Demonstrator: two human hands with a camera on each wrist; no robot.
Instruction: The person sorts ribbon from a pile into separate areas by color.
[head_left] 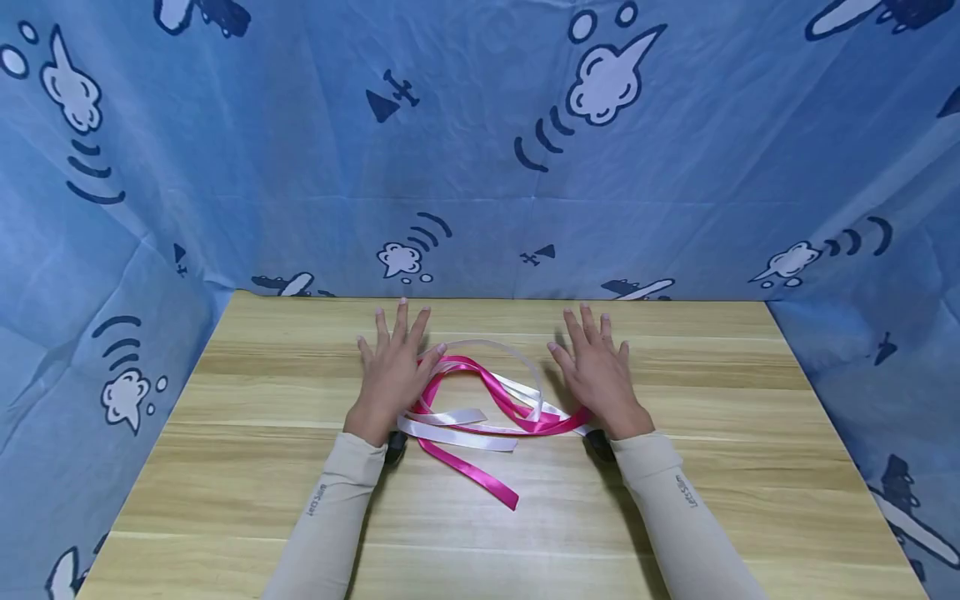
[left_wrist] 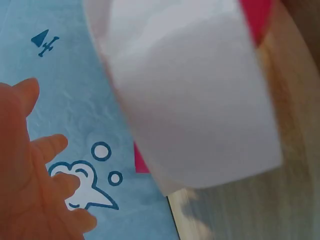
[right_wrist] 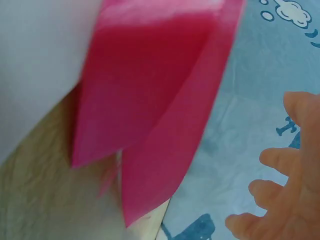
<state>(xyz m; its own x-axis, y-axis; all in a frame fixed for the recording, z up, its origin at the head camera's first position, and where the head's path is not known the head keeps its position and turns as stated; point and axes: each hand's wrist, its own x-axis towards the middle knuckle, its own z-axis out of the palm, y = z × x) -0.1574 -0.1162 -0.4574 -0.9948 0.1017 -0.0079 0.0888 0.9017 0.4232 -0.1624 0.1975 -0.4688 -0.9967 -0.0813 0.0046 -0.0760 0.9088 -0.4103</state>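
Between the two hands on the wooden table lies a loose tangle of ribbons: a pink satin ribbon (head_left: 480,477) and white ribbon (head_left: 465,437), with a thin pale band (head_left: 517,354) arching behind them. My left hand (head_left: 393,371) is at the left of the tangle, fingers spread and straight. On the right side my right hand (head_left: 597,377) has its fingers extended too, with nothing held. Close up in the left wrist view, white ribbon (left_wrist: 190,100) fills the middle, apart from the fingers. Pink ribbon (right_wrist: 150,110) hangs large in the right wrist view, left of the fingers.
A blue cloth (head_left: 480,150) with cloud and fishbone prints rises behind the wooden table (head_left: 720,500) and along both sides. Dark wrist devices (head_left: 396,448) sit under the sleeve cuffs, near the ribbon ends.
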